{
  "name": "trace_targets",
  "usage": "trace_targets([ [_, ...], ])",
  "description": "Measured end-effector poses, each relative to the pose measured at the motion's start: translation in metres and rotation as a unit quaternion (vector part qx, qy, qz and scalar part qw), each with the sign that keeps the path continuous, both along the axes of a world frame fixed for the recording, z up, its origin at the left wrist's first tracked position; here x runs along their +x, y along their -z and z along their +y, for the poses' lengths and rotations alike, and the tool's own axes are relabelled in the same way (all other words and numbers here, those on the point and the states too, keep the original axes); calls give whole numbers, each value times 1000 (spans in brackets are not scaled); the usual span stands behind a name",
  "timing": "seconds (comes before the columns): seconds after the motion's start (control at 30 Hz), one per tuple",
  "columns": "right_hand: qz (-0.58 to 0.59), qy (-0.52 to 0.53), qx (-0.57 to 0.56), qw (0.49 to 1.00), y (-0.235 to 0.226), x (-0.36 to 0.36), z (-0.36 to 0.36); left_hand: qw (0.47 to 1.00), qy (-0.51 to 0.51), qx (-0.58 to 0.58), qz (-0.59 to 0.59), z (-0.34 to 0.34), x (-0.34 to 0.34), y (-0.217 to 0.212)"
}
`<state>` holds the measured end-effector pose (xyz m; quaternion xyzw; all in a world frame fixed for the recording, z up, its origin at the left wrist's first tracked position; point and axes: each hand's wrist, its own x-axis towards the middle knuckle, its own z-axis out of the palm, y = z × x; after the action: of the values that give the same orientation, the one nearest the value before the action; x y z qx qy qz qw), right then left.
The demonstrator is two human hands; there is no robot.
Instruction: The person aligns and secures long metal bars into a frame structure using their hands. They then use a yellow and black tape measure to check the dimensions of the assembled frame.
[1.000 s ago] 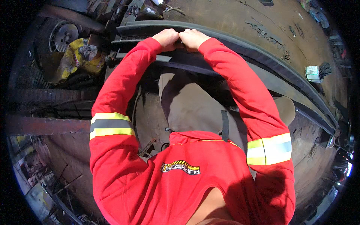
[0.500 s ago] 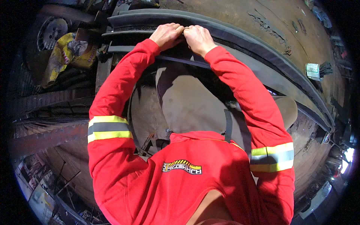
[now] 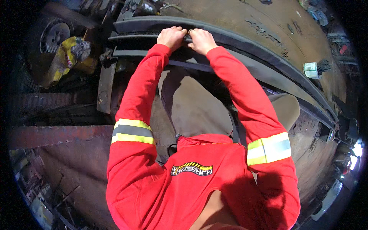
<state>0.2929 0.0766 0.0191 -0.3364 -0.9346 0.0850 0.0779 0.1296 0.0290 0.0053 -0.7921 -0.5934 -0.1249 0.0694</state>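
Note:
A long, curved-looking dark metal beam (image 3: 241, 36) runs across the far side in front of me, with a dark groove along its length. Over that groove, my left hand (image 3: 171, 38) is closed, knuckles up. My right hand (image 3: 202, 40) is closed close beside it, thumb side toward the left hand. Fingertips of both hands meet near the groove's edge and seem to pinch something small or thin, which the hands hide. A flat grey face of the beam (image 3: 264, 73) lies on the near side, above my bent legs.
A yellow crumpled bag (image 3: 69, 57) lies at the far left by a wheel (image 3: 56, 35). To the right, a light-coloured tub of dark rods (image 3: 311, 70) stands on the brown floor. A rusty steel beam (image 3: 61, 136) extends at the left.
The view has shifted slightly, so surroundings sit a little differently. My left elbow has moved inward. Both hands stay closed together at the same part of the beam.

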Motion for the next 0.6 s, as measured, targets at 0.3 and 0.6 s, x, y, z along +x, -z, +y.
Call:
trace_targets([
  [0.3,-68,-39,-344,936,-46,75,46,921,75,-351,-155,27,37,-44],
  [0.6,-69,-48,-105,991,-45,45,18,956,168,-240,-25,39,43,-34],
])
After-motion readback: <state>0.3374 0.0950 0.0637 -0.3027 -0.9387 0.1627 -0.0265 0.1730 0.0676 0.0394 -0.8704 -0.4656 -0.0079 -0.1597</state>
